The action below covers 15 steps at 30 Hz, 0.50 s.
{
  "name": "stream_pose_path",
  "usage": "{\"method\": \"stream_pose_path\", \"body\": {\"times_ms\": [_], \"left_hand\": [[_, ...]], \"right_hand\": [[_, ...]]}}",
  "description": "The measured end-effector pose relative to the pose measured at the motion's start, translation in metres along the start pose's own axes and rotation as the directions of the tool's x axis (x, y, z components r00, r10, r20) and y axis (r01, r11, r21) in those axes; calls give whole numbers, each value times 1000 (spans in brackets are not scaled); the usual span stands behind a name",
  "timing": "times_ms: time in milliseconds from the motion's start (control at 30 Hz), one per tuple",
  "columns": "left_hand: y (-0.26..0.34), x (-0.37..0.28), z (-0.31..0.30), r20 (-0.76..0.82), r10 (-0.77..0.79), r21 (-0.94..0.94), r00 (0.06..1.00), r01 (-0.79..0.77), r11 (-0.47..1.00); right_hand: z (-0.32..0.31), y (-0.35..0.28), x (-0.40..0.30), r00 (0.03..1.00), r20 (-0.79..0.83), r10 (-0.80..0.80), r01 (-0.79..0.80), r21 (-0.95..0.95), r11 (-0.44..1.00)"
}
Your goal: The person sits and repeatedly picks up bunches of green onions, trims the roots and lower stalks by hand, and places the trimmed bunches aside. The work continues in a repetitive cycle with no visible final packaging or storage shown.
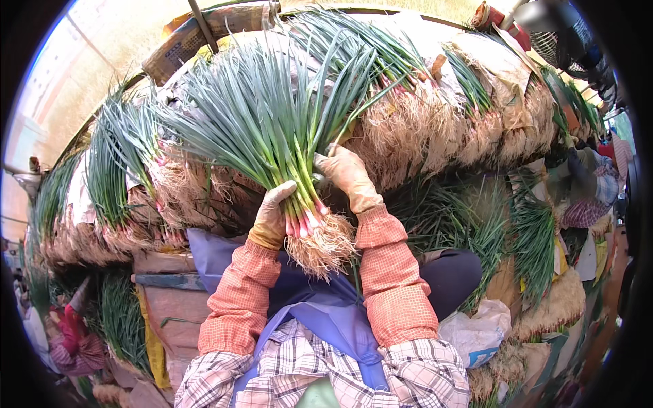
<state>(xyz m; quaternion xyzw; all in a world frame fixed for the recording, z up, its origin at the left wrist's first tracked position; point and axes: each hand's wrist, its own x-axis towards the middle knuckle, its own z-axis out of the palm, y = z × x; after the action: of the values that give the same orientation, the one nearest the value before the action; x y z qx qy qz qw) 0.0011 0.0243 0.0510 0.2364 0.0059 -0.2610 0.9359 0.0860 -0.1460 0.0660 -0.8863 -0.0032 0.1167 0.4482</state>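
In front of my lap is a fanned bunch of green onions point(275, 137), with pink-white bases and tangled tan roots point(322, 247) pointing towards me. My left hand point(273, 211), in a stained pale glove, grips its lower stalks from the left, thumb across the front. On the other side, my right hand point(352, 178), also gloved, curls against the stalks and pinches outer leaves at the bunch's right edge. Part of its fingers is hidden behind the stalks. Beneath the roots lies a blue-purple apron point(311, 290) over my lap.
A curved bank of stacked green onions point(408, 122) runs across the front, roots facing me. Loose green leaves point(459, 214) are heaped at the right. A white plastic bag point(477, 326) lies by my right knee point(451, 280). Other people point(76, 336) sit at both sides.
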Motion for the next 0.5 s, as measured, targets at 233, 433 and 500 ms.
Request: {"method": "stream_pose_path", "body": {"times_ms": [233,433,500], "left_hand": [[2,6,-9,-20,-25,-65,999,24,998],[-6,8,1,2,135,-153,991,-133,979],[-7,3,8,-19,181,-220,983,-181,959]], "right_hand": [[8,18,-17,970,-9,-244,244,42,969],[-25,37,-25,957,-289,-14,275,924,-268],[-30,24,-21,983,-150,-104,172,951,258]]}}
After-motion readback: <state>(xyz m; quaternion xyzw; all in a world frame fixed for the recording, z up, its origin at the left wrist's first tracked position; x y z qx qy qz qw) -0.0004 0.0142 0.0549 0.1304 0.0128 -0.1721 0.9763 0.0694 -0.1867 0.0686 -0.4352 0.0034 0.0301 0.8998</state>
